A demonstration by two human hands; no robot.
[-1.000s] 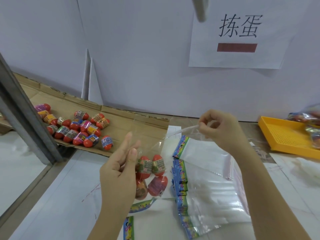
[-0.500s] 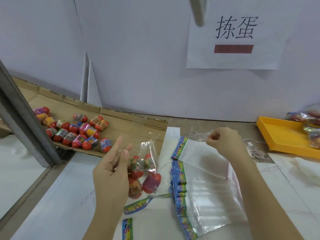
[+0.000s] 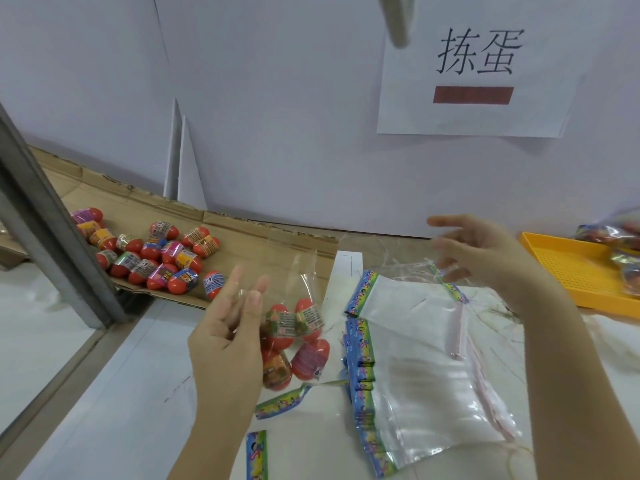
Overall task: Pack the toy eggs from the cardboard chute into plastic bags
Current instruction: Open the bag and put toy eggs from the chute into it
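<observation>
Fingers (image 3: 239, 289) of left hand (image 3: 225, 344) pinch egg bag (image 3: 308, 355) near chute (image 3: 256, 242) edge; right hand (image 3: 485, 251), released, hovers over stacked bags (image 3: 415, 358).

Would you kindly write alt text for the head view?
A left hand holds a clear bag of four toy eggs; the right hand hovers open above a stack of empty bags. More eggs lie on a cardboard chute.
</observation>
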